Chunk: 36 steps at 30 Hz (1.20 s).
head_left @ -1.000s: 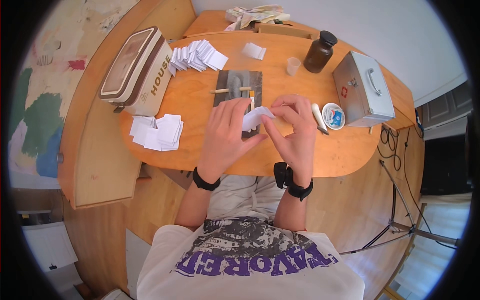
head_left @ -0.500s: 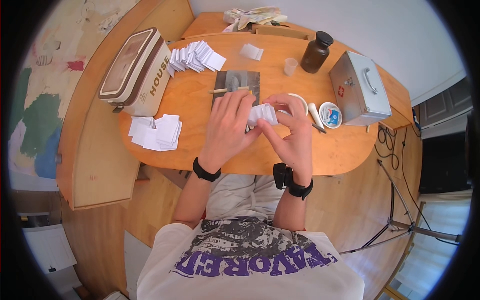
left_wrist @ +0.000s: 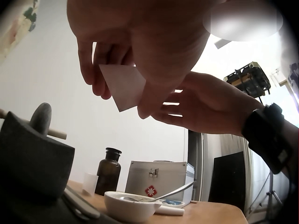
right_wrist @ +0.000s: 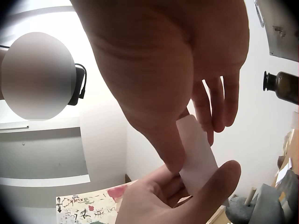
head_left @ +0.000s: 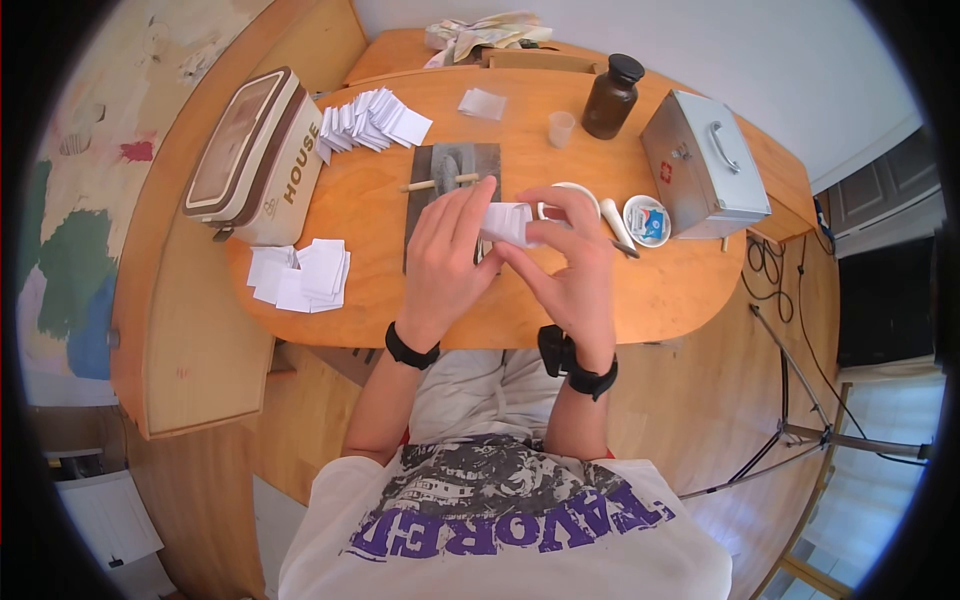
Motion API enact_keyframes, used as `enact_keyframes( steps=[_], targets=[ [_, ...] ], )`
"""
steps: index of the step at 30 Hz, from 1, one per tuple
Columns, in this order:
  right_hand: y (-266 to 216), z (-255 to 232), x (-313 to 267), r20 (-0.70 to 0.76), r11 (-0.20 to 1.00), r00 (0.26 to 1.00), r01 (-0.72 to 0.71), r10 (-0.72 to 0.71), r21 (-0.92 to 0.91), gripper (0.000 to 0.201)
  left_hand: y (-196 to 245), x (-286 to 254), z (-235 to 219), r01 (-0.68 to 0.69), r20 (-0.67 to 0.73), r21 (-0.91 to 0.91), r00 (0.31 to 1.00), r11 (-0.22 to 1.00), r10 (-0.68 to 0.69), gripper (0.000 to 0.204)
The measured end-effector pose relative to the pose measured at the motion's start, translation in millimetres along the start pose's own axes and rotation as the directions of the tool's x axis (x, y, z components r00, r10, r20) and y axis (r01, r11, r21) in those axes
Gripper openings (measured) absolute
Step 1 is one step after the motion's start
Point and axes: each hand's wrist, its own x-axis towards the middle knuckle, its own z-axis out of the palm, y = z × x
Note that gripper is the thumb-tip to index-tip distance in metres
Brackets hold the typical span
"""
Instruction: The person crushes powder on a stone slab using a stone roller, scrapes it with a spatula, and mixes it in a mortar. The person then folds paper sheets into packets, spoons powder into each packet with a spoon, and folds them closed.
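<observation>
Both hands hold one small folded piece of white paper [head_left: 507, 222] above the near part of the table. My left hand [head_left: 445, 265] grips its left side between thumb and fingers. From the other side, the right hand [head_left: 570, 280] pinches it with thumb and bent fingers. Close up in the left wrist view, the paper [left_wrist: 122, 86] shows a flat face with a pointed lower corner. The right wrist view shows the paper [right_wrist: 198, 154] as a narrow folded strip between both thumbs. Behind the hands is a dark grey grinding trough [left_wrist: 37, 158] with a wooden rod [head_left: 440, 183], partly hidden.
Folded paper packets [head_left: 375, 122] stand in a row at the back left, with loose white papers [head_left: 312, 277] nearer. To the right are a white mortar [left_wrist: 131, 208], a pestle [head_left: 617, 222], a small dish [head_left: 632, 236], a brown bottle [head_left: 611, 98], a plastic cup [head_left: 560, 128] and a metal case [head_left: 705, 165].
The paper has gone from a curved strip to a more compact folded shape, its folded end turned upward. Both hands have shifted slightly around it, keeping hold.
</observation>
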Motion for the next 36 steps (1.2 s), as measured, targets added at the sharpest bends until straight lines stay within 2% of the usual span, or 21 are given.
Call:
enact_keyframes(
  steps=[1, 3, 4, 5, 6, 7, 8, 10, 11, 12, 14, 15, 17, 18, 20, 21, 24, 25, 27, 31, 36],
  targets=[
    [-3, -10, 0, -0.043, 0.998, 0.998, -0.043, 0.045, 0.046, 0.028, -2, -1, 2, -0.002, -0.001, -0.002, 1.000, 1.000, 0.002, 0.076],
    [5, -31, -2, -0.083, 0.993, 0.992, -0.083, 0.091, 0.088, 0.027, -8, -3, 11, 0.146, 0.017, -0.247, 0.989, 0.958, -0.146, 0.061],
    [15, -44, -4, -0.168, 0.989, 0.975, -0.148, 0.142, -0.021, 0.026, -9, -1, 13, 0.144, 0.018, -0.254, 0.989, 0.956, -0.144, 0.061],
    [25, -57, -7, -0.260, 0.968, 0.948, -0.219, 0.181, -0.126, 0.026, -12, 2, 15, 0.177, 0.031, -0.343, 0.984, 0.923, -0.177, 0.056],
    [34, -66, -11, -0.266, 0.965, 0.947, -0.224, 0.182, -0.135, 0.026, -14, 5, 18, 0.208, 0.048, -0.429, 0.977, 0.879, -0.207, 0.050],
    [44, -73, -16, -0.303, 0.925, 0.918, -0.323, 0.255, -0.201, 0.026, -15, 10, 19, 0.205, 0.053, -0.438, 0.978, 0.875, -0.203, 0.050],
    [55, -78, -22, -0.344, 0.870, 0.883, -0.418, 0.320, -0.262, 0.028, -17, 15, 20, 0.267, 0.111, -0.472, 0.964, 0.840, -0.244, 0.048],
    [85, -78, -41, -0.370, 0.814, 0.863, -0.471, 0.344, -0.340, 0.033, -25, 22, 24, 0.397, 0.257, -0.512, 0.917, 0.762, -0.305, 0.048],
    [90, -79, -43, -0.392, 0.755, 0.845, -0.514, 0.365, -0.407, 0.037, -31, 24, 30, 0.395, 0.259, -0.517, 0.918, 0.759, -0.301, 0.048],
    [93, -80, -45, -0.395, 0.751, 0.844, -0.516, 0.363, -0.412, 0.037, -36, 25, 37, 0.403, 0.308, -0.545, 0.912, 0.735, -0.271, 0.048],
    [91, -78, -42, -0.304, 0.606, 0.685, -0.728, 0.662, -0.321, 0.037, -42, 22, 50, 0.410, 0.354, -0.574, 0.905, 0.709, -0.237, 0.048],
    [96, -79, -44, -0.307, 0.604, 0.684, -0.729, 0.662, -0.322, 0.037, -44, 20, 55, 0.418, 0.371, -0.617, 0.902, 0.666, -0.223, 0.049],
    [106, -79, -48, -0.136, 0.625, 0.639, -0.769, 0.757, -0.135, 0.032, -43, 20, 57, 0.427, 0.387, -0.657, 0.898, 0.621, -0.208, 0.050],
    [110, -77, -49, -0.136, 0.625, 0.639, -0.769, 0.757, -0.136, 0.032, -42, 20, 56, 0.430, 0.399, -0.645, 0.894, 0.631, -0.202, 0.050],
    [109, -68, -45, -0.193, 0.747, 0.728, -0.664, 0.657, 0.036, 0.026, -42, 20, 57, 0.436, 0.412, -0.634, 0.889, 0.639, -0.199, 0.051],
    [108, -63, -43, -0.192, 0.744, 0.726, -0.668, 0.660, 0.031, 0.026, -43, 19, 58, 0.442, 0.413, -0.650, 0.888, 0.618, -0.201, 0.052],
    [104, -35, -35, -0.168, 0.849, 0.832, -0.515, 0.529, 0.119, 0.013, -49, 13, 58, 0.467, 0.423, -0.654, 0.878, 0.596, -0.223, 0.053],
    [100, -29, -32, -0.168, 0.848, 0.831, -0.517, 0.530, 0.116, 0.013, -50, 12, 57, 0.484, 0.431, -0.639, 0.869, 0.598, -0.242, 0.053],
    [92, -23, -27, -0.192, 0.950, 0.938, -0.305, 0.288, -0.062, 0.008, -51, 11, 57, 0.478, 0.428, -0.652, 0.873, 0.588, -0.235, 0.053],
    [86, -19, -21, -0.218, 0.967, 0.966, -0.183, 0.142, -0.180, 0.006, -50, 14, 54, 0.468, 0.434, -0.643, 0.875, 0.607, -0.215, 0.052],
    [91, -14, -26, -0.215, 0.963, 0.962, -0.207, 0.168, -0.174, 0.007, -50, 15, 55, 0.450, 0.417, -0.642, 0.884, 0.621, -0.210, 0.049]
  ],
)
